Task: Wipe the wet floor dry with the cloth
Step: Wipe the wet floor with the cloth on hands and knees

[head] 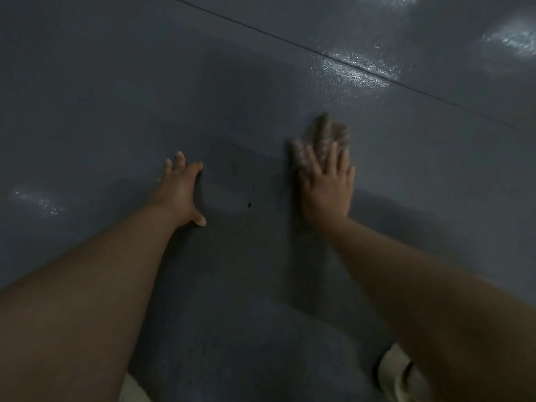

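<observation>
The floor (pixel 261 82) is dark grey and glossy, with wet glints (pixel 356 69) along a seam beyond my hands. A small brownish, patterned cloth (pixel 326 133) lies on the floor, blurred. My right hand (pixel 327 184) presses flat on its near part with straight fingers, so most of the cloth is hidden under the palm. My left hand (pixel 181 190) rests flat on the bare floor to the left, fingers spread, holding nothing.
A thin dark seam (pixel 290 43) runs diagonally across the floor from top centre to the right edge. Two small dark specks (pixel 249 204) sit between my hands. A faint glint (pixel 34 200) shows at left. My light-coloured trouser knees (pixel 397 372) show at the bottom.
</observation>
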{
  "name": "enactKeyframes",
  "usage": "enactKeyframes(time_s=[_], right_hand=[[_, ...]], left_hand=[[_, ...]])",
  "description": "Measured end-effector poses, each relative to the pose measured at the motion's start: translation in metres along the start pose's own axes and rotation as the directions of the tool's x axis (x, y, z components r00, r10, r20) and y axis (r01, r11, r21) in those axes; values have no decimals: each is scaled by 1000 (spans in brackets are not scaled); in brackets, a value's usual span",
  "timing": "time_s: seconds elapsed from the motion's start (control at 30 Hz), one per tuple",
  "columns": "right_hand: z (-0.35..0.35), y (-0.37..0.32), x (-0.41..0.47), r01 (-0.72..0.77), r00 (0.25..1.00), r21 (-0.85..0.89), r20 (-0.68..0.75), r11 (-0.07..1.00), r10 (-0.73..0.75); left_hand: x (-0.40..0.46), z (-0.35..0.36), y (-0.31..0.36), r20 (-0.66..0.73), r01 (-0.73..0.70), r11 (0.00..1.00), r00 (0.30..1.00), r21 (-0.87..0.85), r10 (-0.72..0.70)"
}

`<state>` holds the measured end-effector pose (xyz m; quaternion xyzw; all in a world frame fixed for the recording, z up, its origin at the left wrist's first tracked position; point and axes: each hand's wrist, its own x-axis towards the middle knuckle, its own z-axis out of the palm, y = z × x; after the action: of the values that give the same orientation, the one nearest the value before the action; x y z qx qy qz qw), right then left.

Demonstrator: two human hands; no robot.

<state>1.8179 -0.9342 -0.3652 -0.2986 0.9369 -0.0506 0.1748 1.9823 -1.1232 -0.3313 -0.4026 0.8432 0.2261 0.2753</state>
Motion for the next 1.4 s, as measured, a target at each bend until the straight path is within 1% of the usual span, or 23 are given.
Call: enactKeyframes(time_s=[0.07,0.1,0.17,0.23,0.3,0.37,0.43,0.47,0.5,0.53,0.57,0.63,0.7,0.73,0.83,0.9,1.0,1.1,1.17,1.2,1.27,1.33,1.4], right_hand=[[14,-25,-35,180,981,-20,80,984,-178],[22,-33,-52,292,950,-30,127,956,-286],[36,-39,-80,501,858,-107,188,859,-477],[39,-29,-85,602,794,-153,219,784,-567],[33,-10,-70,638,767,-193,247,745,-593],[19,12,-50,599,800,-225,208,768,-563],[5,39,-31,484,875,-247,129,840,-466],[-2,56,-24,376,926,-238,120,896,-357],[-8,72,-20,225,973,-210,97,951,-209],[-15,85,-19,75,996,-181,59,981,-66],[-18,93,-20,-46,999,-149,22,988,50],[-15,86,-27,-175,984,-82,0,981,176],[-2,61,-43,-190,982,-7,-7,982,190],[6,45,-54,-141,990,17,-12,990,142],[33,3,-103,137,989,37,42,990,-139],[50,-10,-139,248,968,33,31,968,-249],[58,0,-163,379,924,-4,50,925,-379],[46,35,-147,482,876,-129,104,867,-471],[32,63,-126,439,897,-138,126,888,-423],[24,79,-114,367,927,-110,127,924,-353],[9,116,-93,119,992,-56,57,991,-116],[-7,152,-80,-85,996,-45,-4,995,85],[-20,172,-73,-221,975,-34,11,975,222]], left_hand=[[1,0,1,-5,5,999,1000,31,-5],[1,0,1,-7,7,998,1000,56,-6],[-1,0,3,-9,13,993,1000,120,-12],[-3,0,6,-15,19,981,1000,193,-17],[-8,1,11,-25,41,969,999,243,-36],[-14,5,17,-43,34,967,999,254,-23],[-20,11,26,-64,-25,967,997,254,42],[-24,14,32,-64,-57,966,995,251,75],[-29,18,38,-55,-81,967,994,240,97],[-33,23,46,-43,-98,970,993,224,110],[-38,28,54,-29,-113,972,992,205,122],[-46,38,67,-7,-141,976,990,166,144],[-54,46,78,2,-162,978,987,133,163],[-57,50,82,2,-168,979,986,117,169],[-66,58,93,-30,-200,975,979,98,204],[-70,65,95,-32,-219,968,974,123,224],[-80,75,97,68,-222,948,975,227,212],[-93,81,107,102,-225,947,973,227,207],[-100,88,119,75,-227,951,974,211,215],[-103,93,125,54,-225,948,974,226,218],[-109,105,140,10,-233,934,971,271,239],[-114,119,154,16,-248,923,967,294,255],[-117,128,165,63,-246,919,969,307,238]])
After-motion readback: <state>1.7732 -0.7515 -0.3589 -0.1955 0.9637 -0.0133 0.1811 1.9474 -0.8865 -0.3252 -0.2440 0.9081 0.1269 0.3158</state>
